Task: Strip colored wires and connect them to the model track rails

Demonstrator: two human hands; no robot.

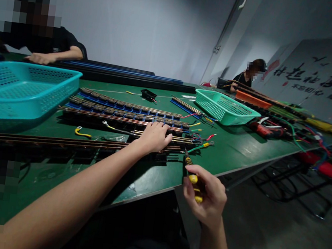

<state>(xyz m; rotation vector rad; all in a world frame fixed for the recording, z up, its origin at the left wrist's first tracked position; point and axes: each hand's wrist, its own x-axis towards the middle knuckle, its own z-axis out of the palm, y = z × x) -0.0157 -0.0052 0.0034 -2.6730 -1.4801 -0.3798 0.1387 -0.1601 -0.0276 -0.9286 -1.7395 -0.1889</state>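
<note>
My left hand (154, 137) lies palm down across long strips with copper-coloured bars (118, 119), its fingers spread a little on them. In my right hand (207, 192), at the table's front edge, is a screwdriver (188, 160) with a black and yellow handle, its tip pointing at the end of the nearest strip (45, 141). Just beyond the tip, a green wire (196, 147) with a yellow sleeve and a metal lug sticks out from the strip ends. A short yellow wire (83, 133) with a lug rests left of my left hand.
A teal basket (25, 111) stands at the left, a green basket (227, 118) at the back right. Red-handled pliers (266, 129) lie beside more strips and wires. A small black tray (149, 94) sits mid-table. Two people are at the far side.
</note>
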